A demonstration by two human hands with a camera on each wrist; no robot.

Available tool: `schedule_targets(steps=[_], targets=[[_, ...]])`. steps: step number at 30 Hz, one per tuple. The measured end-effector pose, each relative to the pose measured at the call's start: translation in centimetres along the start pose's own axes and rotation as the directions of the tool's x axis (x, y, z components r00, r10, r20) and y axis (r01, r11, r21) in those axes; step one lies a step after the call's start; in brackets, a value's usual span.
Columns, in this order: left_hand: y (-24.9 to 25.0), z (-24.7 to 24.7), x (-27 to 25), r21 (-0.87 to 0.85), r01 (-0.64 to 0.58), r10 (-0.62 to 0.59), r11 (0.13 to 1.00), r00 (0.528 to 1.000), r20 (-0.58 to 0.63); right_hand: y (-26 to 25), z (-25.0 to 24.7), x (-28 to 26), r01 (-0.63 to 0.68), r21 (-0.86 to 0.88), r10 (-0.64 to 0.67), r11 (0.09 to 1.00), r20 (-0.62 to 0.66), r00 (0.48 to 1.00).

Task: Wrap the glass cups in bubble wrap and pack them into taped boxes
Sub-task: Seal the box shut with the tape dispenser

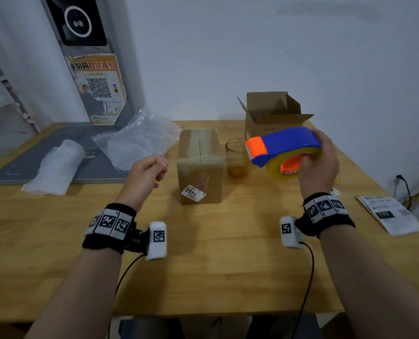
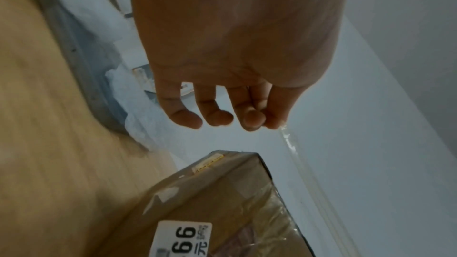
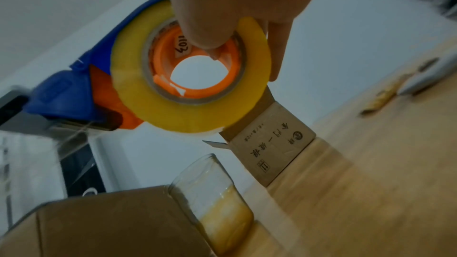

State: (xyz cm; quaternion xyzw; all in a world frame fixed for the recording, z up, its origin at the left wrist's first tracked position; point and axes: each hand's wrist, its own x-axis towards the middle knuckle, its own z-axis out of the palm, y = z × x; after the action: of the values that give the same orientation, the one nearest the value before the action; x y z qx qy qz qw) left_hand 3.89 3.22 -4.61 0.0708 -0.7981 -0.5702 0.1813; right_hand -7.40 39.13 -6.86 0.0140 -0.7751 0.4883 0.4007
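Observation:
My right hand (image 1: 313,148) grips a blue and orange tape dispenser (image 1: 284,143) with a yellowish roll (image 3: 188,112), thumb in the core, held above the table to the right of a closed cardboard box (image 1: 200,165). A clear tape strip (image 2: 291,144) runs from the dispenser leftward above the box top to my left hand (image 1: 163,165), which pinches its end. A glass cup (image 1: 236,157) stands bare just right of the closed box. Behind it an open cardboard box (image 1: 272,116) has its flaps up. In the right wrist view the glass cup (image 3: 215,183) sits below the roll.
A loose bubble wrap sheet (image 1: 140,140) and a rolled bubble wrap bundle (image 1: 56,167) lie on a grey mat (image 1: 20,167) at the left. Printed paper slips (image 1: 389,214) lie at the right edge of the wooden table (image 1: 215,265). A wall stands behind.

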Motion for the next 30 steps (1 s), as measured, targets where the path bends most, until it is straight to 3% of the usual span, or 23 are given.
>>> schedule_targets(steps=[18,25,30], targets=[[-2.2,-0.7,1.3,0.208,-0.074,0.080,0.975,0.997,-0.022,-0.2,1.9,-1.4,-0.107,0.175,0.117,0.979,-0.050,0.992],[-3.1,-0.4,1.8,0.208,-0.063,0.071,0.976,0.997,-0.032,0.4,2.7,-1.2,-0.176,0.177,0.182,0.968,-0.022,0.983],[-3.8,0.6,2.3,0.171,0.022,-0.016,0.985,0.999,-0.038,0.8,3.4,-1.0,-0.184,0.184,0.187,0.966,0.001,0.982]])
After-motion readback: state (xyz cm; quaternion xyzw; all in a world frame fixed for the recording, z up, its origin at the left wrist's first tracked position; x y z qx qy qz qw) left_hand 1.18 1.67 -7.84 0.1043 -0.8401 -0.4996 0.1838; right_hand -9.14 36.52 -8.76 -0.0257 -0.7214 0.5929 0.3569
